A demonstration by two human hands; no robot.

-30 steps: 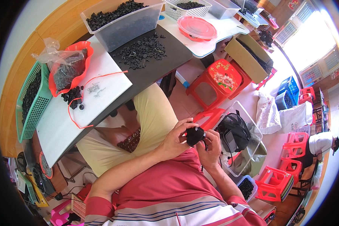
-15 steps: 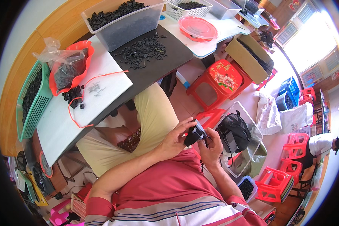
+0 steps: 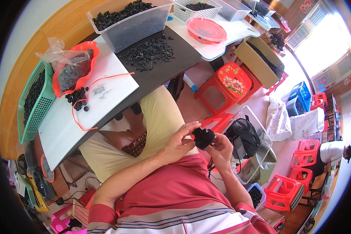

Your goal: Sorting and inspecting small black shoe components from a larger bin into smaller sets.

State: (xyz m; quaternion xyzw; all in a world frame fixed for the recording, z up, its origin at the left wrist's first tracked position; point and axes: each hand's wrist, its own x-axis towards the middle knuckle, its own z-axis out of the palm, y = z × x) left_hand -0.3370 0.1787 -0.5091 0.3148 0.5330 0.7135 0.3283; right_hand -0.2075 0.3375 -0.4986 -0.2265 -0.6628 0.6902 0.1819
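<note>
Head view: my left hand [image 3: 177, 144] is curled, its fingers and thumb closing on the left side of a black item [image 3: 204, 138] whose exact kind I cannot tell. My right hand [image 3: 221, 151] pinches the right side of the same item between thumb and fingers. The item is located between both hands, over my lap, near the red shirt [image 3: 160, 187]. On the far left, the dark surface [image 3: 183, 52] carries a white panel [image 3: 62, 134], on which a red tray [image 3: 93, 64] holds a clear plastic bag [image 3: 68, 76]; an orange strip [image 3: 112, 76] lies right of the tray. A green basket [image 3: 37, 121] stands at the left edge. Farther back, a translucent bin [image 3: 142, 36] filled with small black parts stands beside a loose pile [image 3: 148, 54] of similar parts. Right of my hands, a black bag [image 3: 247, 130] rests in a clear tub [image 3: 263, 153].
</note>
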